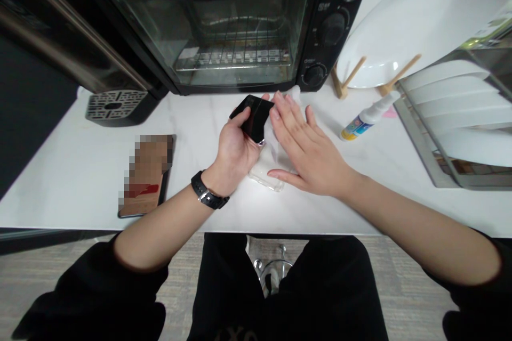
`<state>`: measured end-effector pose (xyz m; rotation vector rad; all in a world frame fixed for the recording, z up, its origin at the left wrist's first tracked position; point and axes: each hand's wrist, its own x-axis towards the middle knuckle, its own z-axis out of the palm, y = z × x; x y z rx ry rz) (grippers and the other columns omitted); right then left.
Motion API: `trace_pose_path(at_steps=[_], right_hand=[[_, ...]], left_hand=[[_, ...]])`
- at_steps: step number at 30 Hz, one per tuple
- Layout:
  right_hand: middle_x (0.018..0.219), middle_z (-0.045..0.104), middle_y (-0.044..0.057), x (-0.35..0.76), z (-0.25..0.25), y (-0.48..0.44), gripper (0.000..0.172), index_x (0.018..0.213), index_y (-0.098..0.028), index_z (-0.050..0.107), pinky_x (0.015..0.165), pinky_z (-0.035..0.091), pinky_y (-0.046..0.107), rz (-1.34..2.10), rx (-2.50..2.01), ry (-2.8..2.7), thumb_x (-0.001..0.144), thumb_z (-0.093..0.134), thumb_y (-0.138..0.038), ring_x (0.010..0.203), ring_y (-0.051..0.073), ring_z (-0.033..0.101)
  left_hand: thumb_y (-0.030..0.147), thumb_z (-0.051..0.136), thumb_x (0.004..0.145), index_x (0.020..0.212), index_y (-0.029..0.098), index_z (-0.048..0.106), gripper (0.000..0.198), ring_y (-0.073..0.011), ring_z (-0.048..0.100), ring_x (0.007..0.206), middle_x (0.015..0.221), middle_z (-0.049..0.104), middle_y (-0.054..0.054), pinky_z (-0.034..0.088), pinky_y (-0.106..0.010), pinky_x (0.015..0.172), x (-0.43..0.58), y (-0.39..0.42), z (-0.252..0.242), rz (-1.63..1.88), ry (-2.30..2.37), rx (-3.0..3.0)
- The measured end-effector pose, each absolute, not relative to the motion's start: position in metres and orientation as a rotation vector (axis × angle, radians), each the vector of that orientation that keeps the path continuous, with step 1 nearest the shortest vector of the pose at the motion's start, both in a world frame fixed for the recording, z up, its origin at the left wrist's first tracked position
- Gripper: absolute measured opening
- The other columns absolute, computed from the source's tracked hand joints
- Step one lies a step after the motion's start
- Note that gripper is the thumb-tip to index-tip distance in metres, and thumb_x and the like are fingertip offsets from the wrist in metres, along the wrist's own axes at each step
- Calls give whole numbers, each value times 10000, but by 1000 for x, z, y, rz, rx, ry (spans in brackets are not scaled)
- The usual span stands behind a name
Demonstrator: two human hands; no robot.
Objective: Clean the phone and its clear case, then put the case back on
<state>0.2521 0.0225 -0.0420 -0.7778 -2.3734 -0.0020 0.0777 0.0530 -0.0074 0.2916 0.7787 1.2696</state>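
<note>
A black smartphone (256, 117) lies in my left hand (237, 152), tilted, with the thumb over its near edge and fingers beneath. My right hand (306, 144) rests flat with fingers stretched out, pressing a white wipe (271, 136) against the phone's right side. Part of the wipe sticks out beyond the right fingertips; the rest is under the palm. Below the hands a clear phone case (267, 173) lies on the white counter (224, 218), partly covered by them.
A spray bottle (367, 117) stands to the right, near a dish rack (424, 154) with white plates. The toaster oven (236, 26) fills the back. A second device with a lit, blurred screen (146, 176) lies at left, below a drip tray (116, 106).
</note>
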Motion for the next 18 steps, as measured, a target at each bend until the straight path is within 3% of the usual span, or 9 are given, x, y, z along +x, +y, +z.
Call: trace_pose_path(at_steps=[5,10,13,18], right_hand=[[1845,262,149,248,-48,17,885,1773,-94,-10,1439,50,477,-165,-488,-2538,1144,440,-525,1749,221,60],[1836,261,112,244,-52,18,848,1770,-94,26,1435,-15,470,-227,-508,-2525,1145,462,-467,1750,173,60],[1835,273,140,246,-49,19,834,1769,-74,47,1431,-31,487,-281,-590,-2482,1152,431,-485,1752,195,60],[1835,295,178,253,-41,23,861,1784,-132,-21,1418,128,602,-206,-785,-2402,1152,369,-566,1737,316,185]], left_hand=[[284,400,1125,1507,153,637,468,-224,803,1215,1127,866,-66,605,-313,1103,78,48,-2,1098,764,259],[285,380,1127,1468,159,662,459,-225,808,1204,1102,868,-64,570,-298,1142,77,46,3,1072,772,293],[265,356,1135,1438,136,679,461,-234,816,1175,1084,867,-79,592,-322,1123,79,47,2,1090,805,272],[157,436,1098,1410,105,684,402,-187,818,1144,1034,863,-58,611,-282,1092,81,53,-9,1265,783,262]])
